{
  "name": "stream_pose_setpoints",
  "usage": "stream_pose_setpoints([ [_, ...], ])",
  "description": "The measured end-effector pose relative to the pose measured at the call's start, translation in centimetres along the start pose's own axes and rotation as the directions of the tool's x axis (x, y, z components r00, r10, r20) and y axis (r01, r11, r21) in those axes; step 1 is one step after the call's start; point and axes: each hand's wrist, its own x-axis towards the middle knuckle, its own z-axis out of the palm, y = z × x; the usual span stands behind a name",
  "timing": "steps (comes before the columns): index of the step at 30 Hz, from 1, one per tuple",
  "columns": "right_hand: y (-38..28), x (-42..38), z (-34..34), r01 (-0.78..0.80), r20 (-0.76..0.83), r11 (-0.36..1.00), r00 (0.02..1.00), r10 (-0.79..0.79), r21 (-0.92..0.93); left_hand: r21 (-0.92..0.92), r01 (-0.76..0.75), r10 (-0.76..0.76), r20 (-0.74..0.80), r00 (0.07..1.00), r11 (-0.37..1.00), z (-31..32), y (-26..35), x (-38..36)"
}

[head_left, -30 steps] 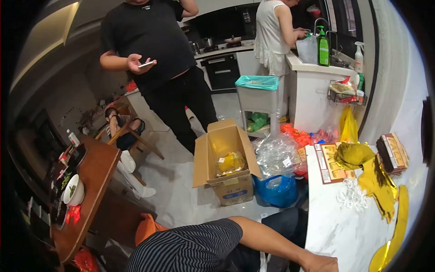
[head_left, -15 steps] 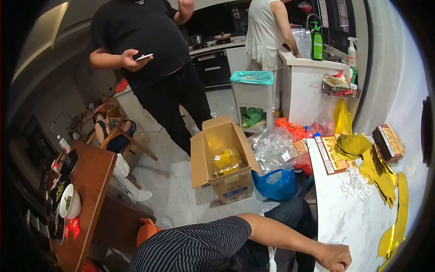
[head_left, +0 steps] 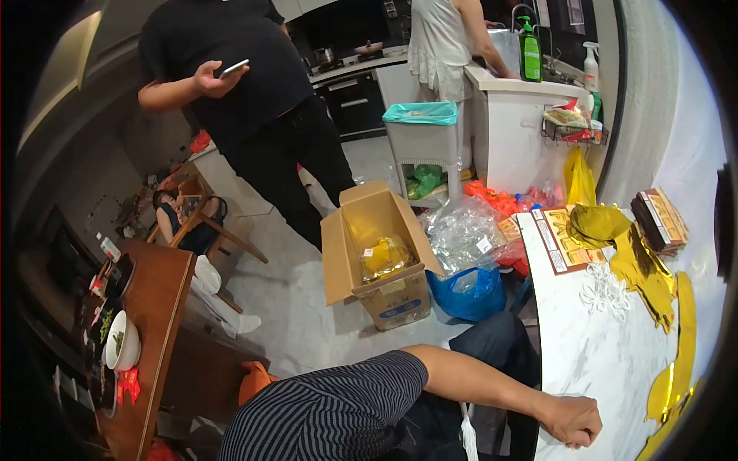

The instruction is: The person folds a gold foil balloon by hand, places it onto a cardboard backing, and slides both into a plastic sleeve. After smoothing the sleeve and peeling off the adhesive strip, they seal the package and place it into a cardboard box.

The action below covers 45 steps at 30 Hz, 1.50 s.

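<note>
Grip: the left hand is curled into a closed fist, knuckles up; whether anything is inside it cannot be told.
Arm: a bare forearm runs from a striped sleeve at the bottom of the view out to the right, ending on the near edge of the marble surface.
Right hand: out of sight.
Nearest thing: a gold foil strip lies flat on the surface to the right of the fist and apart from it. Its long axis runs near to far along the surface's right edge, and its near end widens by the rim.
Farther along the surface: a crumpled gold foil sheet, a cluster of small white plastic pieces, a printed card sheet and a stack of flat boxes.
Floor: an open cardboard box with a yellow packet inside, and just beside it a blue bag and clear plastic wrapping.
Others: a person in black holds a phone; another in white stands at the kitchen counter by a green bottle.
Left side: a wooden table carries a white bowl.
</note>
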Motion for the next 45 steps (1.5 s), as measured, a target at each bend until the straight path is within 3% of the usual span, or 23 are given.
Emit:
stream_pose_setpoints([
  [8, 0.2, -1.3, 0.5, -0.063, 0.009, 0.998, 0.998, 0.063, 0.016, -0.008, 0.041, -0.04, 0.018, 0.999, 0.999, -0.2, 0.0, -0.1],
  [15, -0.2, -2.0, 1.0, -0.109, 0.017, 0.994, 0.994, 0.108, 0.027, 0.049, -0.021, 0.019, 0.033, 0.999, 0.999, -0.4, -0.1, -0.2],
  [18, -0.1, -2.8, 1.4, -0.137, 0.01, 0.99, 0.991, 0.137, 0.042, 0.012, 0.023, -0.023, 0.047, 0.999, 1.0, -0.3, -0.3, -0.3],
  [20, -0.1, -3.3, 1.8, -0.156, 0.009, 0.987, 0.988, 0.155, 0.051, 0.057, -0.051, 0.05, 0.014, 0.999, 0.997, -0.1, -1.0, -0.1],
  [26, -0.1, -4.4, 2.7, -0.204, 0.009, 0.976, 0.979, 0.204, 0.071, 0.06, -0.022, 0.019, 0.044, 0.999, 0.998, -0.5, -0.6, -0.2],
  [29, 0.2, -6.7, 4.7, -0.27, -0.015, 0.953, 0.962, 0.274, 0.139, 0.158, -0.14, 0.142, -0.003, 0.99, 0.978, -0.4, -0.6, -0.2],
  [31, 0.0, -10.4, 7.6, -0.351, -0.052, 0.905, 0.926, 0.373, 0.239, 0.164, -0.114, 0.113, 0.019, 0.993, 0.98, -0.9, -0.1, -0.5],
  [33, 6.1, -8.0, 8.5, -0.113, -0.072, 0.959, 0.993, 0.098, -0.259, 0.146, -0.119, 0.113, 0.047, 0.992, 0.982, -1.0, -0.6, -0.3],
  [35, 2.5, -8.6, 7.6, -0.227, 0.058, 0.971, 0.971, 0.232, -0.074, 0.205, -0.166, 0.169, 0.005, 0.986, 0.965, -0.8, -1.0, -0.3],
  [36, 1.0, -9.1, 7.2, -0.271, 0.038, 0.963, 0.962, 0.271, -0.017, 0.174, -0.128, 0.127, 0.019, 0.992, 0.976, -0.8, -1.0, -0.2],
  [38, -0.9, -10.2, 6.8, -0.246, -0.083, 0.951, 0.969, 0.234, -0.185, 0.153, -0.09, 0.085, 0.039, 0.996, 0.984, -0.9, -0.7, -0.1],
  [41, -1.1, -11.4, 7.7, -0.243, -0.132, 0.963, 0.965, 0.228, -0.113, 0.118, -0.053, 0.045, 0.069, 0.997, 0.992, -1.2, 0.0, -0.2],
  [43, -0.9, -12.3, 8.1, -0.264, -0.062, 0.964, 0.963, 0.261, -0.037, 0.131, -0.063, 0.055, 0.065, 0.996, 0.989, -1.3, 0.2, -0.3],
  [45, -1.2, -13.7, 8.8, -0.242, -0.139, 0.959, 0.955, 0.262, 0.146, 0.132, -0.058, 0.048, 0.075, 0.996, 0.99, -1.4, 0.2, -0.3],
])
